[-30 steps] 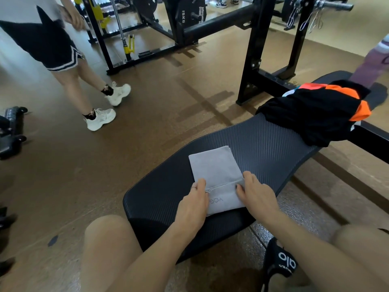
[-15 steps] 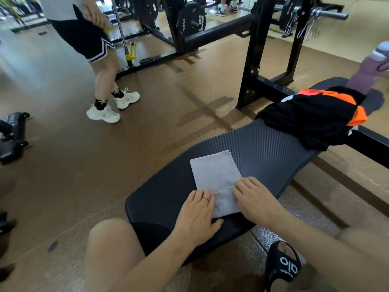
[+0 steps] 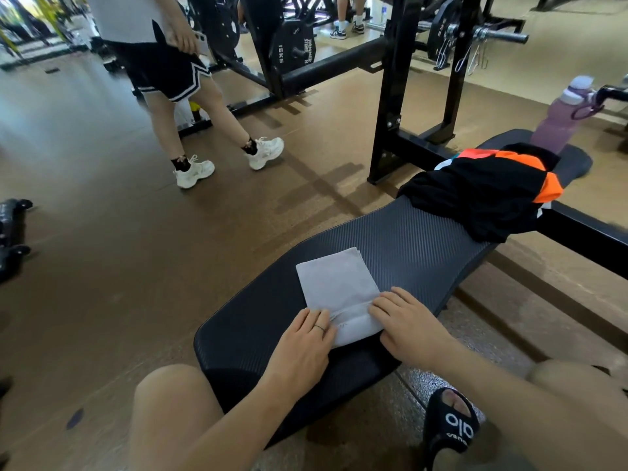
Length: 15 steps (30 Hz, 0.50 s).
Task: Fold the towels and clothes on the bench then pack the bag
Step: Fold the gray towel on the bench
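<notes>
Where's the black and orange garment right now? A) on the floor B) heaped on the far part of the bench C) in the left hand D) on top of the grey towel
B: the black and orange garment lies heaped on the far part of the bench, apart from the grey towel and both hands.

A gym floor [image 3: 102, 232] of brown speckled rubber runs across the room, with paler tan flooring [image 3: 560, 56] further back on the right. A black steel rack [image 3: 394, 96] stands behind the worktop, carrying a barbell [image 3: 492, 34] with plates, and a 15 kg weight plate [image 3: 294, 51] hangs on a frame to its left. A person in black shorts and white trainers [image 3: 195, 171] walks past on the left, and soft daylight glares off the floor there.
</notes>
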Available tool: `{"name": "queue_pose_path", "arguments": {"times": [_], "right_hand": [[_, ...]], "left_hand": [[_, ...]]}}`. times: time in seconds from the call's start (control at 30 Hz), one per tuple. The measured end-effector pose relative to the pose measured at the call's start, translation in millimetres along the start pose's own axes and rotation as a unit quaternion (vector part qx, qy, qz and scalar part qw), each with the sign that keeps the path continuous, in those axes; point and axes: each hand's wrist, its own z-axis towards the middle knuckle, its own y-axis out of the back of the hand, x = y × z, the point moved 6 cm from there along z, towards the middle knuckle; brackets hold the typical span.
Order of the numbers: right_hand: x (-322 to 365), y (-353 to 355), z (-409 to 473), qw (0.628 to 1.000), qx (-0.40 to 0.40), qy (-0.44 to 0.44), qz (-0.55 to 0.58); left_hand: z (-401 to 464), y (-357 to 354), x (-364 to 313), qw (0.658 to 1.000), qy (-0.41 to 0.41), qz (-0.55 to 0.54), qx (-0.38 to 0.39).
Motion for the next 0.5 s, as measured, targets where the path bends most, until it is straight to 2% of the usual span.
{"name": "queue_pose_path", "arguments": {"times": [0.07, 0.17, 0.27, 0.37, 0.5], "right_hand": [[-5, -1, 1, 0.999, -0.023, -0.019, 0.017], [-15, 2, 7, 0.995, -0.045, -0.061, 0.07], [-24, 11, 17, 0.979, -0.05, -0.115, 0.162], [-36, 12, 27, 0.937, -0.034, -0.199, 0.286], [-46, 2, 45, 0.893, -0.015, -0.271, 0.359]], "left_hand": [[-1, 2, 1, 0.999, 0.017, -0.03, -0.005], [-3, 5, 16, 0.981, 0.109, -0.161, -0.015], [-2, 7, 31, 0.933, 0.179, -0.312, -0.006], [5, 6, 44, 0.872, 0.243, -0.426, 0.01], [13, -4, 56, 0.807, 0.337, -0.485, 0.019]]}}
